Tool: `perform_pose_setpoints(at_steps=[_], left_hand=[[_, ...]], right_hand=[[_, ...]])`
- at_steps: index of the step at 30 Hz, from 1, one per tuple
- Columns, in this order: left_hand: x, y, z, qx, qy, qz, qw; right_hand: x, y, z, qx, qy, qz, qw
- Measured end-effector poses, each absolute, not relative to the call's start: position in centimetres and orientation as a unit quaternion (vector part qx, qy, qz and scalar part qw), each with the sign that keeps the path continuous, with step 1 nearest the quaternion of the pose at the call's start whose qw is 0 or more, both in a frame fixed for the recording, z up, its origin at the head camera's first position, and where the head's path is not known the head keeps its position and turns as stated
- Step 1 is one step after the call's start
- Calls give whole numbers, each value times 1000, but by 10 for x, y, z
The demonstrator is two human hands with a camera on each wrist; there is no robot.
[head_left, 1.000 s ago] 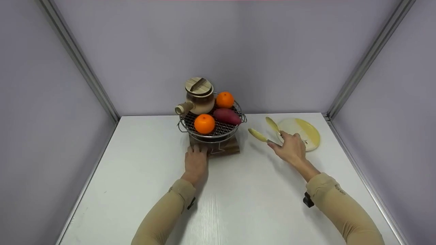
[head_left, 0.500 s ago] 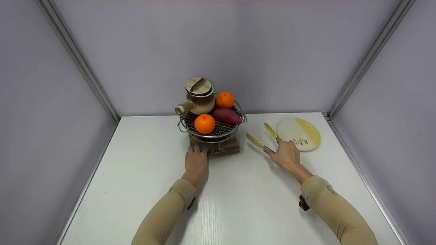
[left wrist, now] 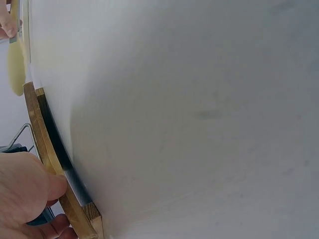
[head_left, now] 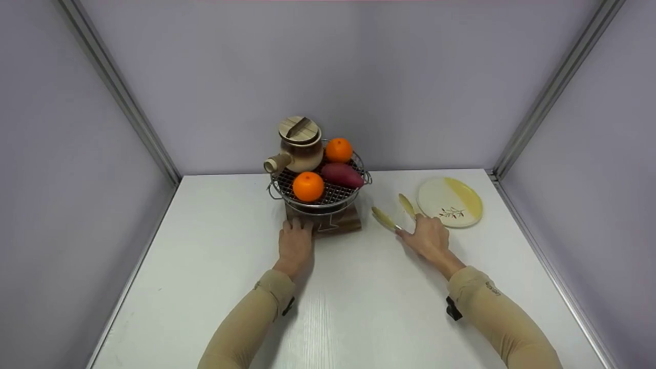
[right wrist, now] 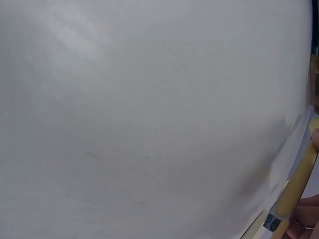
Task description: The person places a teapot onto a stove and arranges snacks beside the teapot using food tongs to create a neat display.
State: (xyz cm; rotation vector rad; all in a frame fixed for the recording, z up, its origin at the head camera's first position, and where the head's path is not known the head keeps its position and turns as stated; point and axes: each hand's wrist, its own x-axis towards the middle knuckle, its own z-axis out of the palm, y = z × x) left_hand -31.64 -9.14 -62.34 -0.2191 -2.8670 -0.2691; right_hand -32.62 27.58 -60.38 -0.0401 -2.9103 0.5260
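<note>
My left hand [head_left: 295, 245] grips the near left edge of a wooden base board [head_left: 348, 221]; the left wrist view shows the thumb on the board's edge [left wrist: 44, 132] and fingers curled on its other side. On this board stands a small stove with a round wire grill [head_left: 335, 193]. My right hand [head_left: 428, 238] holds spread tongs with yellow tips [head_left: 383, 217], low over the table and left of a plate [head_left: 450, 203]. Nothing lies between the tips. In the right wrist view, the yellow tongs arm [right wrist: 297, 186] runs beside the fingers.
The grill bears a lidded clay teapot [head_left: 302, 154] with a side handle, a front orange [head_left: 308, 187], a back orange [head_left: 339, 150] and a purple sweet potato [head_left: 342, 175]. Grey walls [head_left: 328, 77] enclose the white table [head_left: 205, 246] at the back and sides.
My right hand has drawn the tongs nearer and slightly left, away from the plate, uncovering its leaf pattern. The left hand stays at the board.
</note>
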Motion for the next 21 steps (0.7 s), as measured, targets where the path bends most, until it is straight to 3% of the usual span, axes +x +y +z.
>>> perform_pose_setpoints(at_steps=[21], left_hand=[[-314,-90,-623,-83,-984,-94,125]], right_hand=[[-318,281,-616,-20,-982,176,69]])
